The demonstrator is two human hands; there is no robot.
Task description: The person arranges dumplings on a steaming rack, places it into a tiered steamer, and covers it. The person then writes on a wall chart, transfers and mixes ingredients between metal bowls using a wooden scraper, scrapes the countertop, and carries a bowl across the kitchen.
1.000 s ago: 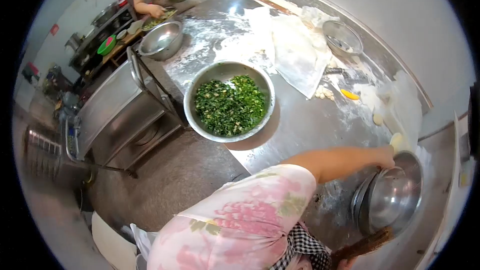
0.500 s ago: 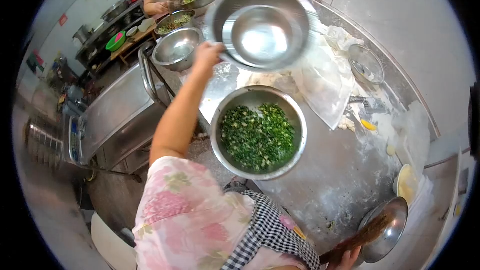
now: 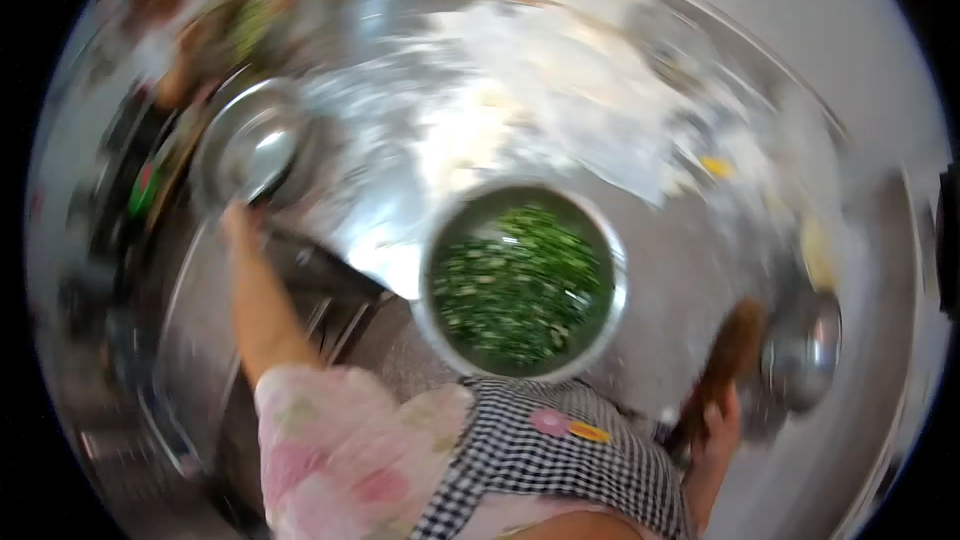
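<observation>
My left hand is stretched far out to the left, closed at the rim of a steel bowl; both are smeared by motion. That bowl appears to sit on or in another steel bowl, but the blur hides how they meet. At the lower right, my right hand is wrapped round a brown brush, which points upward. Close in front of me stands a large steel bowl holding chopped green leaves. Beside the brush, a round metal bowl rests on the table's right side.
The metal table carries scattered flour and a whitish sheet at the back. A yellow piece lies to the right. Another person's arm shows at the upper left, near greenish food. A metal cart stands at my left.
My left hand has carried the steel bowl from above the table to the left. The brush in my right hand has moved up and tilted more upright. The view has shifted.
</observation>
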